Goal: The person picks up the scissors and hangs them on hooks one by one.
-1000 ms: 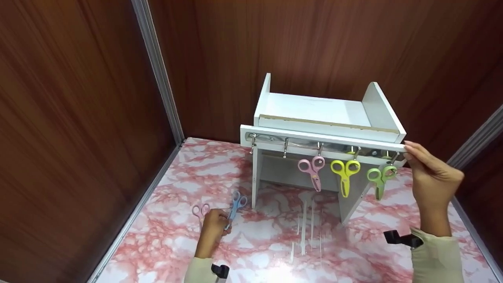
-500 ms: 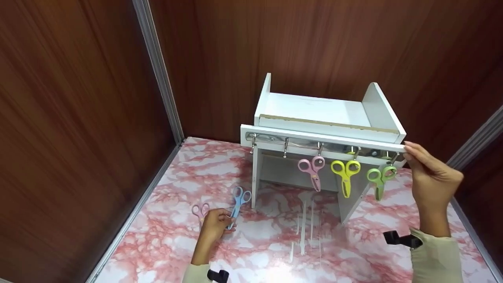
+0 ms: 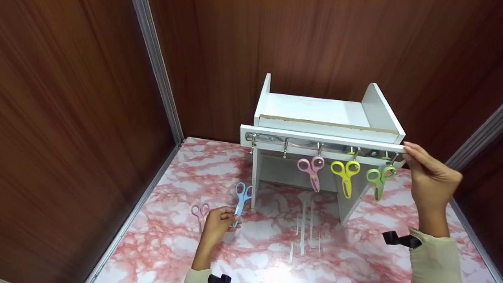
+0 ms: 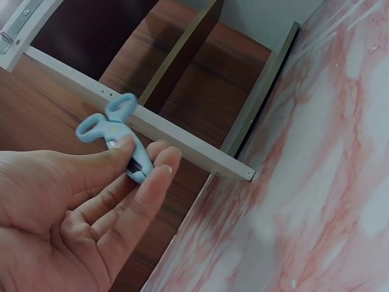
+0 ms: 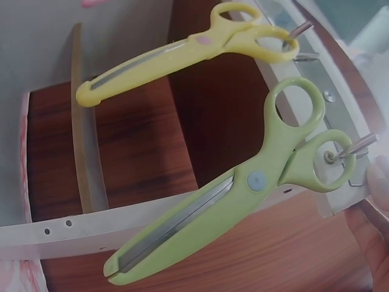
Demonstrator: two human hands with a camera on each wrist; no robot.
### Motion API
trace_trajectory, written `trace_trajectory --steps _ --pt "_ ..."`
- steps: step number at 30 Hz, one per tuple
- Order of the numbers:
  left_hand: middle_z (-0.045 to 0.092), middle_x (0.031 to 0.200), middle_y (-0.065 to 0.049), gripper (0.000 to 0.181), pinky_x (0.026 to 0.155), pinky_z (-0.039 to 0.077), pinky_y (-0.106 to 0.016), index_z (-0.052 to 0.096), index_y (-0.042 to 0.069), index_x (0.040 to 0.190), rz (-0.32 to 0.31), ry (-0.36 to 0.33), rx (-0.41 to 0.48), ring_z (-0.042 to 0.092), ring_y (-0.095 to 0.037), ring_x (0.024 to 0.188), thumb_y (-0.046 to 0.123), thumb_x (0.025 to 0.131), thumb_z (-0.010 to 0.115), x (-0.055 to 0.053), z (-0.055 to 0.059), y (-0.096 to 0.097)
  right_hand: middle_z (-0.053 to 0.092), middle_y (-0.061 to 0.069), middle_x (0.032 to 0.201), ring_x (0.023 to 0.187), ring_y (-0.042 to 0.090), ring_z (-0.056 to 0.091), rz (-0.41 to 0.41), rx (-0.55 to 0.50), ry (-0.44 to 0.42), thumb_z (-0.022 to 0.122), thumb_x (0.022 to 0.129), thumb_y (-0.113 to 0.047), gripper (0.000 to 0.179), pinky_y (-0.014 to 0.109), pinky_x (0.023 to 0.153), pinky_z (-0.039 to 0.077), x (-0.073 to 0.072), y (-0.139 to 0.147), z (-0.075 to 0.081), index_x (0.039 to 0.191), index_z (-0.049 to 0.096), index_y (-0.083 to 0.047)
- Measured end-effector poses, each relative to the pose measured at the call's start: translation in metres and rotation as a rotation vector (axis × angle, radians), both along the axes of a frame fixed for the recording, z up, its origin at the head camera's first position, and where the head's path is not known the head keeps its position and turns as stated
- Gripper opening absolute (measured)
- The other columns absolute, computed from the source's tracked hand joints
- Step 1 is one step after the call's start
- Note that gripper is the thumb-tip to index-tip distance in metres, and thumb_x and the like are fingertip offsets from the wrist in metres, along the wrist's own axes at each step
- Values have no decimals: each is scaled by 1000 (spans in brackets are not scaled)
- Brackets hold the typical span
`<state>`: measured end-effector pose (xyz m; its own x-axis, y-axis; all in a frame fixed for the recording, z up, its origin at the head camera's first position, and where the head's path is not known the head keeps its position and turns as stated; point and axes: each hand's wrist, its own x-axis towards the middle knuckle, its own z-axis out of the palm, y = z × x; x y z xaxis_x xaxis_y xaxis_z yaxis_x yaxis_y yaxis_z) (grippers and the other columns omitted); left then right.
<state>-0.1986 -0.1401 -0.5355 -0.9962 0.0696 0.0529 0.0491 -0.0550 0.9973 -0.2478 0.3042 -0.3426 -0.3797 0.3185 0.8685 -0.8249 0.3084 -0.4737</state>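
My left hand (image 3: 217, 224) pinches a pair of blue scissors (image 3: 241, 200) by the blade end, handle loops upward. In the left wrist view the thumb and fingers grip the blue scissors (image 4: 124, 134) near the tip. My right hand (image 3: 434, 177) holds the right end of the white hook rail (image 3: 283, 135) between thumb and fingers. From the rail's hooks hang pink scissors (image 3: 313, 173), yellow scissors (image 3: 346, 177) and green scissors (image 3: 379, 181). The two hooks at the left carry nothing. Another pair of pink scissors (image 3: 199, 214) lies on the table, partly hidden behind my left hand.
A white shelf unit (image 3: 314, 110) stands behind the rail, its side panels reaching down to the red-and-white marbled table (image 3: 169, 232). Pale streaks (image 3: 303, 228) mark the tabletop in front. Brown wood-grain walls (image 3: 220, 51) close in the back and sides.
My left hand has raised the blue scissors off the table and shifted them slightly right, toward the shelf's left leg. The right hand stays on the rail's end.
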Motion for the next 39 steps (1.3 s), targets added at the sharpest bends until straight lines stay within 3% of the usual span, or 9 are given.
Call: trace_trajectory --steps 5,9,12,18,22,26,28,33,39 --pt "62 89 -35 19 68 58 -46 58 -16 102 17 1 40 66 -44 79 -4 87 62 -1 -5 4 66 30 94 93 35 66 3 -2 -2 68 69 25 18 29 83 55 0 0 -1 87 66 20" --pt "64 86 -28 21 67 59 -41 60 -13 102 31 15 74 67 -40 78 0 87 65 -5 -10 9 66 30 94 93 34 66 3 3 -1 68 69 25 19 29 83 55 0 0 -1 87 66 20" --pt "66 85 -24 23 67 59 -39 61 -11 101 40 29 88 68 -39 78 4 86 67 -6 -7 13 66 29 94 92 33 67 -7 9 1 68 69 24 19 28 83 55 0 0 0 87 66 19" --pt "66 86 -27 21 68 59 -40 60 -13 100 11 61 127 65 -46 82 3 87 66 2 17 19 67 28 94 92 32 67 -23 14 5 69 70 23 18 27 82 55 1 0 0 87 67 18" --pt "67 84 -23 20 69 59 -43 60 -13 100 0 83 128 69 -35 78 2 87 66 11 37 22 67 28 94 92 33 67 -21 10 4 69 70 23 18 28 83 55 1 0 -1 86 67 18" --pt "65 86 -27 19 71 58 -46 61 -12 99 -1 106 143 69 -26 75 2 87 66 15 46 25 67 28 94 92 32 67 -22 10 1 69 69 24 18 28 83 55 1 0 -1 87 67 18" --pt "66 86 -26 21 72 56 -49 61 -11 99 0 122 150 69 -27 75 4 86 67 12 43 27 67 28 94 92 32 67 -22 9 -2 69 70 23 18 28 83 55 1 0 -1 87 67 18" --pt "67 85 -22 24 71 58 -43 61 -10 101 -8 167 165 69 -26 76 8 86 68 1 31 32 67 28 95 93 32 67 -41 27 -11 70 71 21 17 28 83 54 2 0 0 87 68 17" --pt "66 86 -28 23 71 59 -38 63 -7 99 -16 197 154 69 -28 76 11 85 70 -2 37 39 67 28 95 93 32 67 -38 26 -18 70 71 21 17 27 83 55 2 -1 0 87 68 17"
